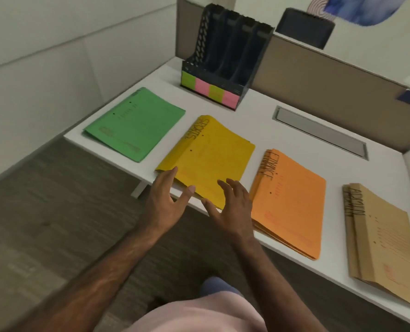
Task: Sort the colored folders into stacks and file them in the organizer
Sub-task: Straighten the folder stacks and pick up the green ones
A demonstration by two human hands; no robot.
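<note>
The white desk [259, 130] stood in a cubicle corner, the black organizer [225, 65] at its back edge. Four sorted stacks lay in a row; the yellow stack [208, 161] sat at the near edge, between green [137, 123] and orange [292, 202]. My left hand [168, 200] and right hand [230, 207] hovered spread over its near corners, fingers straight, holding nothing. Thin card (light, bendy, apt to slide apart), I judged, so best pinched by both side edges.

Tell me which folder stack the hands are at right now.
The yellow stack, marked SPORTS, second from the left. Both the left hand and right hand sit open at its near edge; the green, orange and tan stacks lie apart.
</note>
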